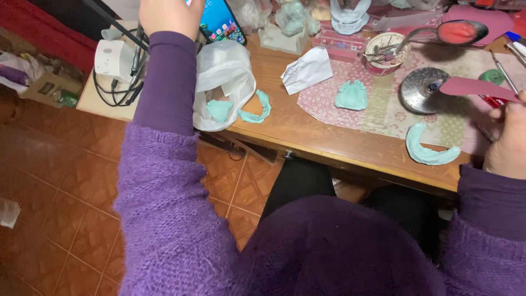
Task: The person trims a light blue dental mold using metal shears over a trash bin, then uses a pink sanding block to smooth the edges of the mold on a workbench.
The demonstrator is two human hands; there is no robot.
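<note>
Desk (307,137) of wood carries pale green dental casts: an arch-shaped cast (430,149) near its front edge, another cast (351,95) on the patterned mat (383,112). The left hand (170,15) closes around a phone (220,21). The right hand (507,140) pinches a pink wax sheet (476,87) over a metal disc (421,90); a level, steady hold seems wise.

The left arm, sleeved in fuzzy purple knit over a darker cuff, is raised and stretched forward, its left hand (170,15) closed at the top edge of the view. The right hand (508,140) is held low at the right edge, fingers curled, wrist covered by the same dark cuff.
</note>
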